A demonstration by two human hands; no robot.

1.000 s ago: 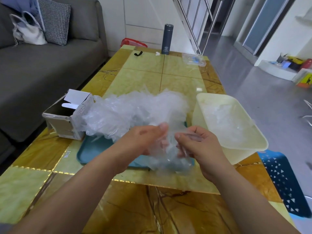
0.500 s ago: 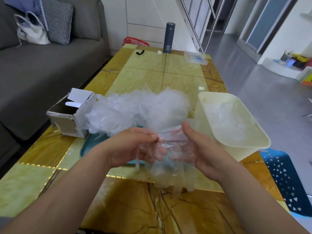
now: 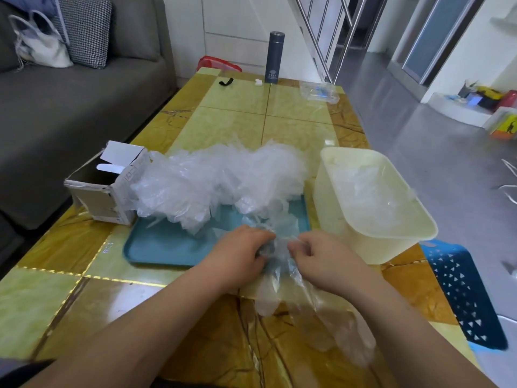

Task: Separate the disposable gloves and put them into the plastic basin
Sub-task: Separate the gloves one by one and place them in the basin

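Flask (image 3: 275, 57) logo and box (image 3: 112, 186) print unreadable.

Two bare forearms enter from the near edge, each ending in an ungloved hand: the left hand (image 3: 237, 254) and the right hand (image 3: 321, 257). No sleeve covers either forearm within view, and no ring, watch or bracelet shows on the wrists or fingers. Fingernails are short and unpainted where visible. At the near left corner, a dark fabric edge of clothing (image 3: 25, 369) appears beside the left upper forearm; its garment type cannot be told.
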